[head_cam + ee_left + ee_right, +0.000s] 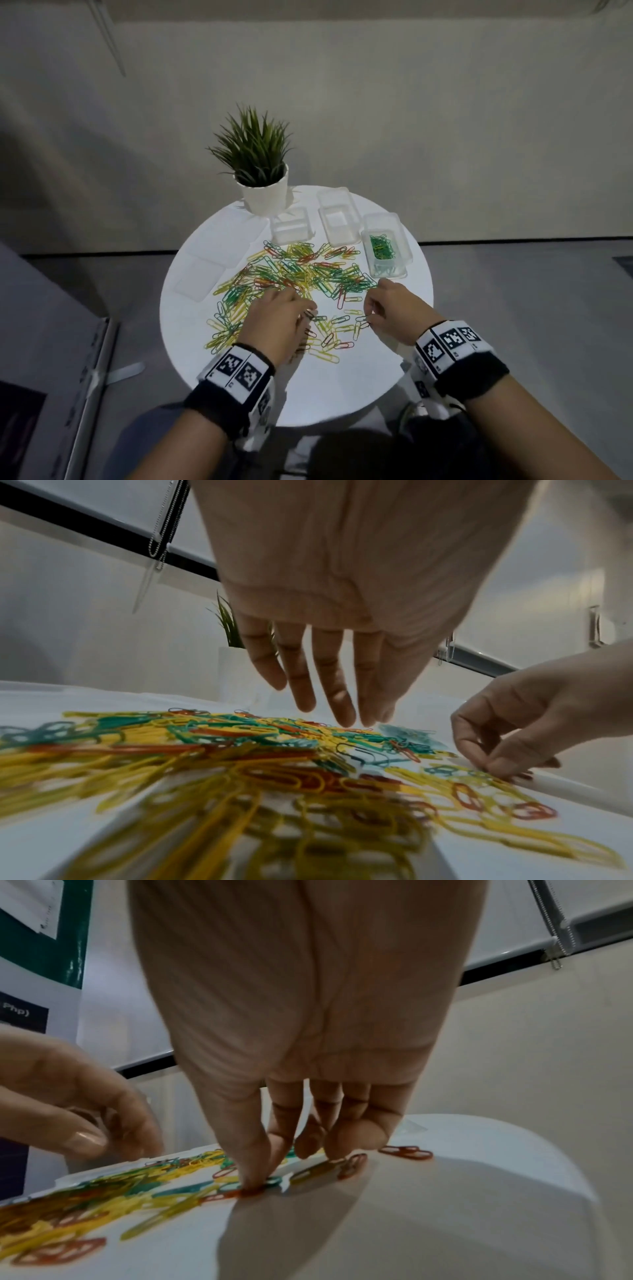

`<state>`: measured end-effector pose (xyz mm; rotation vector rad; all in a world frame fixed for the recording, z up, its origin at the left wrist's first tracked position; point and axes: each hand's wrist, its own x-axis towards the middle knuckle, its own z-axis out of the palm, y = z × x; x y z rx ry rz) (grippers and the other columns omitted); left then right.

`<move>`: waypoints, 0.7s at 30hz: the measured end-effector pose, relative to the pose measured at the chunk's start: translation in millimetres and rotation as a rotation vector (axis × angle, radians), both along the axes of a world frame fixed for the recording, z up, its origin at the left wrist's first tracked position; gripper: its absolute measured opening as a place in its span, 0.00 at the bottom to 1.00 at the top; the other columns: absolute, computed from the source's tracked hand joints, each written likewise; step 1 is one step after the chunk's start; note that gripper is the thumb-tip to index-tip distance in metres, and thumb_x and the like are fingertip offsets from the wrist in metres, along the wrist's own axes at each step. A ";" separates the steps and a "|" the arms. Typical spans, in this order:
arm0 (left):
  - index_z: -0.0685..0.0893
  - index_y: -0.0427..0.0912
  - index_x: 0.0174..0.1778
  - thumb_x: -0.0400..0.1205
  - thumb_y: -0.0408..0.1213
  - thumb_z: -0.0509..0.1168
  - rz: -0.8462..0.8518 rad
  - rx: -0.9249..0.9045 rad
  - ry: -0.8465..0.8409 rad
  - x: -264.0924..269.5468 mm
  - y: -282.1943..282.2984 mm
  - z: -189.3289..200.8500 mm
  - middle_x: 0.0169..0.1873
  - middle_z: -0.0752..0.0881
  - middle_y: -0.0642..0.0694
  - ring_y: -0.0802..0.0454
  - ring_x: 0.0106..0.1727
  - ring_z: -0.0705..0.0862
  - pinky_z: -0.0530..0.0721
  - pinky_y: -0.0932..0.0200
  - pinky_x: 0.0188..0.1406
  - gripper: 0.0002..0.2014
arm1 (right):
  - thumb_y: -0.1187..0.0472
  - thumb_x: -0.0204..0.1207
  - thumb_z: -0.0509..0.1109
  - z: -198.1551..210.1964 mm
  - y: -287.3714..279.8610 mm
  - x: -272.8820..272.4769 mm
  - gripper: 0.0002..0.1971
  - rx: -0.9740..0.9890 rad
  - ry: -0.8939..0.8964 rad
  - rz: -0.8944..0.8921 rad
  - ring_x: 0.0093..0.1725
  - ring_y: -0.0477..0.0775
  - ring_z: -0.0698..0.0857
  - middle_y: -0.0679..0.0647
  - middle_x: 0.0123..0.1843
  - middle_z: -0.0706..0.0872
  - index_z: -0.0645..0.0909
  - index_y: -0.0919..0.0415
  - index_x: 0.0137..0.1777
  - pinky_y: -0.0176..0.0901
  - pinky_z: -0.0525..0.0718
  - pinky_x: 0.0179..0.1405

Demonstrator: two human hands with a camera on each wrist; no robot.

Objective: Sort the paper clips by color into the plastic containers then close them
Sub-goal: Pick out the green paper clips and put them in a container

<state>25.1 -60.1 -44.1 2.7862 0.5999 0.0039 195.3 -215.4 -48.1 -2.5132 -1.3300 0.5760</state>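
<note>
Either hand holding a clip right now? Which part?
Right hand: thumb and forefinger pinch a paper clip lying on the table; which part cannot be told. Left hand: fingers straight, holds nothing.

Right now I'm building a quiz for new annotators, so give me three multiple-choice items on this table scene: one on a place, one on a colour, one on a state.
1. Where does the potted plant stand?
A. at the far edge of the table
B. on the floor
C. inside a container

2. What colour are most of the clips in the right container?
A. red
B. green
C. black

3. How does the left hand look?
A. balled in a fist
B. wrapped round a lid
C. fingers stretched out over the pile of clips

Answers: 1 A, the pot sits at the table's far rim, behind the containers. 2 B, the head view shows mostly green clips in it. 3 C, the left wrist view shows straight fingers holding nothing, while the right hand pinches at a clip.
</note>
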 end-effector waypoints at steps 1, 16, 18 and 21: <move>0.79 0.61 0.64 0.85 0.49 0.57 0.041 0.027 0.024 6.8 1.7 1.9 0.61 0.79 0.57 0.51 0.65 0.71 0.70 0.53 0.62 0.13 | 0.61 0.76 0.67 -0.1 1.7 0.6 0.03 -0.007 0.005 0.009 0.44 0.49 0.75 0.49 0.46 0.73 0.78 0.52 0.42 0.41 0.79 0.48; 0.85 0.51 0.39 0.77 0.40 0.69 0.123 -0.247 -0.024 29.5 11.4 -3.2 0.36 0.85 0.57 0.54 0.46 0.83 0.79 0.58 0.48 0.02 | 0.63 0.74 0.67 -3.0 8.2 1.3 0.07 -0.013 0.027 0.036 0.42 0.48 0.75 0.51 0.45 0.77 0.75 0.52 0.37 0.39 0.78 0.45; 0.85 0.51 0.41 0.77 0.35 0.69 0.182 -0.356 -0.107 25.4 15.8 -1.6 0.31 0.85 0.55 0.55 0.36 0.83 0.80 0.61 0.37 0.04 | 0.64 0.72 0.69 -4.9 9.5 1.8 0.12 -0.011 0.041 0.034 0.41 0.48 0.75 0.50 0.44 0.77 0.71 0.49 0.33 0.36 0.76 0.41; 0.85 0.50 0.40 0.75 0.34 0.72 0.249 -0.453 -0.219 17.7 24.4 0.1 0.28 0.83 0.55 0.56 0.31 0.81 0.83 0.57 0.39 0.05 | 0.66 0.71 0.69 -3.7 5.0 0.8 0.08 0.158 0.134 -0.094 0.35 0.42 0.77 0.51 0.41 0.82 0.75 0.54 0.36 0.31 0.72 0.34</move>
